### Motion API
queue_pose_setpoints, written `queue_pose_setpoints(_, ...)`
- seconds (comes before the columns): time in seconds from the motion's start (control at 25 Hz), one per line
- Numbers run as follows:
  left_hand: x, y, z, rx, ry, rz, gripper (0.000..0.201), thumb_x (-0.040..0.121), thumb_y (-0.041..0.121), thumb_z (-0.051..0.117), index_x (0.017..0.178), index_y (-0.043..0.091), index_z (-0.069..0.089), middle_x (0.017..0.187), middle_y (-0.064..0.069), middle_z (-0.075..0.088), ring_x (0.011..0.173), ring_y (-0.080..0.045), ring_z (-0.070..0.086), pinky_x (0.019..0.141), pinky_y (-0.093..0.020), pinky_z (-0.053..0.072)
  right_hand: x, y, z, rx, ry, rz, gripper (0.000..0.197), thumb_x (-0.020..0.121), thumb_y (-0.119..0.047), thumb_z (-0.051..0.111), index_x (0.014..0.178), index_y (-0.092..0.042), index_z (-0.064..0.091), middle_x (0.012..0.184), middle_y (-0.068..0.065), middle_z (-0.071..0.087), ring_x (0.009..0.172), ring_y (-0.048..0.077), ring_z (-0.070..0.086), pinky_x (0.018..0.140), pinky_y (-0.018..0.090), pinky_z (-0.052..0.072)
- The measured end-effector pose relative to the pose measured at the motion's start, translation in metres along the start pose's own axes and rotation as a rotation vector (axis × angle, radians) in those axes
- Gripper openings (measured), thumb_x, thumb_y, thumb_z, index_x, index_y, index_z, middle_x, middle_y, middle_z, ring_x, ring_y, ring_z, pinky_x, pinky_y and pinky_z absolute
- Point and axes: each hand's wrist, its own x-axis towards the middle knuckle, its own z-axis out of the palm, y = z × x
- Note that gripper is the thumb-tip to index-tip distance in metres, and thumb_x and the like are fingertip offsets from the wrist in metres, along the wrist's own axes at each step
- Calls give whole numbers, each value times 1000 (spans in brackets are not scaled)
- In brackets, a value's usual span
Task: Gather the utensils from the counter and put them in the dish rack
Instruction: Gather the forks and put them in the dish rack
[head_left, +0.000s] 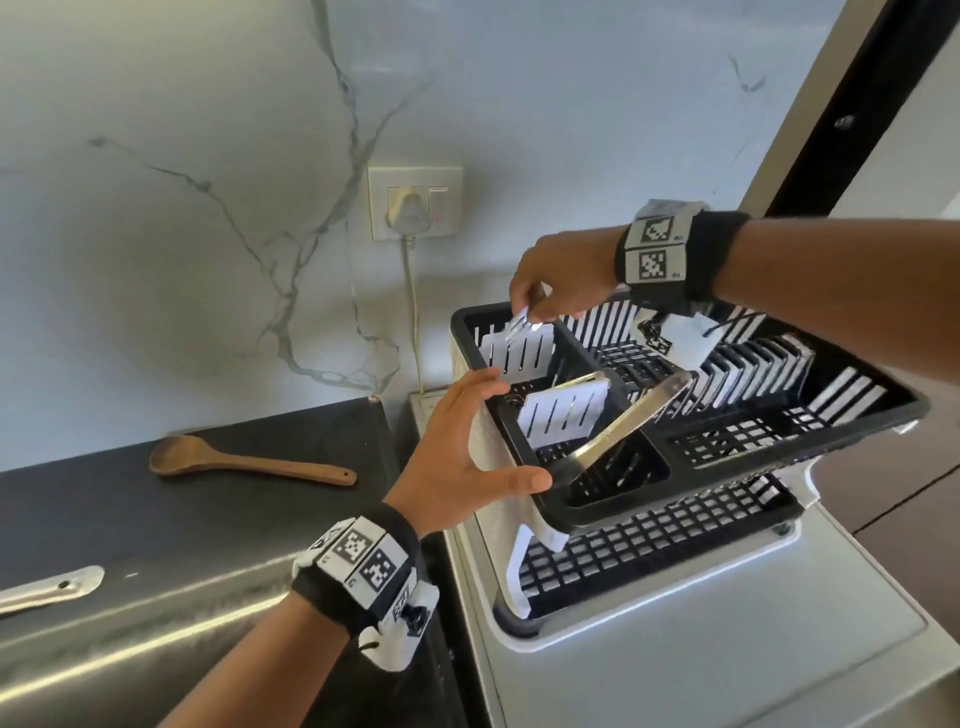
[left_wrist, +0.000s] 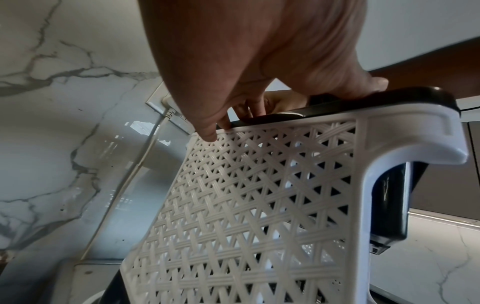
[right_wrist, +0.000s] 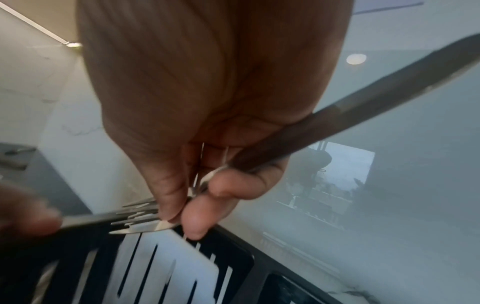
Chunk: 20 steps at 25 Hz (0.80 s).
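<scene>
My right hand (head_left: 530, 317) hovers over the far cutlery compartment of the black-and-white dish rack (head_left: 675, 501). It pinches a bunch of metal forks (right_wrist: 137, 225), tines pointing down just above the rim (right_wrist: 249, 259); their handles (right_wrist: 363, 102) run back past my palm. My left hand (head_left: 506, 431) is spread open against the rack's left end, its thumb on the near rim and its fingers on the white lattice side (left_wrist: 246, 205). A flat metal utensil like tongs (head_left: 628, 415) leans in the near compartment. A wooden spoon (head_left: 249, 460) lies on the dark counter (head_left: 104, 499) to the left.
The rack stands on a steel surface (head_left: 727, 649) at the right. A wall socket with a plug (head_left: 413, 205) and its cord hang on the marble wall behind. A metal handle (head_left: 52, 587) lies at the left edge on a steel surface.
</scene>
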Motion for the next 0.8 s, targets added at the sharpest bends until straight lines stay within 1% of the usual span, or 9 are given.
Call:
queue_pose_setpoints(0.04, 0, -1, 0, -3, 0, 2, 94, 61, 65, 75, 141, 34, 38, 153, 21, 24, 144, 2, 19, 118, -30, 23, 5, 4, -4, 43, 48, 2, 18, 95, -24, 57, 107, -24, 70, 92, -6, 75, 57, -3, 67, 90, 31, 51)
queue_pose_setpoints(0.12, 0, -3, 0, -1, 5, 3, 94, 60, 64, 76, 140, 32, 41, 152, 23, 24, 144, 3, 19, 119, -33, 24, 20, 13, -10, 80, 110, 29, 17, 94, -24, 58, 104, -22, 71, 90, -4, 76, 58, 5, 70, 96, 34, 51)
queue_pose_setpoints(0.2, 1, -2, -1, 19, 5, -1, 94, 59, 65, 76, 140, 32, 41, 152, 22, 24, 143, 2, 19, 119, -35, 24, 33, 19, -6, 77, 34, 46, 14, 92, -25, 62, 101, -26, 73, 86, -7, 77, 62, 6, 72, 97, 35, 51)
queue_pose_setpoints(0.28, 1, -1, -2, 36, 2, -7, 94, 59, 66, 75, 140, 32, 41, 153, 21, 25, 143, 2, 18, 119, -35, 24, 46, 19, 5, 67, -68, 38, 12, 90, -26, 67, 97, -32, 75, 79, -10, 77, 61, 3, 72, 93, 34, 55)
queue_pose_setpoints(0.36, 1, 0, -3, 41, -4, -8, 94, 59, 67, 74, 140, 32, 41, 153, 21, 24, 143, 3, 17, 118, -33, 23, 59, 16, 15, 34, -100, 28, 14, 87, -27, 69, 95, -34, 77, 72, -14, 76, 62, 2, 71, 90, 33, 57)
queue_pose_setpoints(0.52, 1, -1, -2, 28, -12, -13, 97, 58, 70, 73, 141, 31, 41, 154, 21, 23, 144, 2, 16, 119, -34, 22, 72, 5, 27, -113, -165, 25, 19, 88, -23, 66, 102, -29, 78, 75, -15, 71, 72, 6, 66, 87, 34, 57)
queue_pose_setpoints(0.6, 2, -3, -1, 20, -17, -7, 101, 55, 78, 69, 141, 32, 40, 155, 21, 23, 144, 0, 17, 120, -37, 23, 75, 6, 30, -98, -166, 60, 21, 88, -19, 65, 104, -28, 77, 79, -11, 73, 75, 13, 69, 87, 37, 59)
queue_pose_setpoints(0.68, 3, -4, -1, 17, -20, -9, 101, 56, 80, 66, 140, 32, 40, 155, 21, 22, 145, -2, 17, 120, -40, 24, 73, 7, 30, -48, -157, 79, 22, 87, -18, 65, 101, -30, 77, 79, -10, 76, 75, 16, 73, 83, 38, 61)
queue_pose_setpoints(0.8, 2, -4, -1, 22, -23, 0, 95, 60, 71, 71, 140, 31, 41, 156, 19, 23, 146, -4, 17, 120, -45, 24, 55, 4, 21, -4, -92, 91, 27, 90, -14, 63, 105, -32, 77, 86, -14, 75, 70, 6, 70, 74, 24, 57)
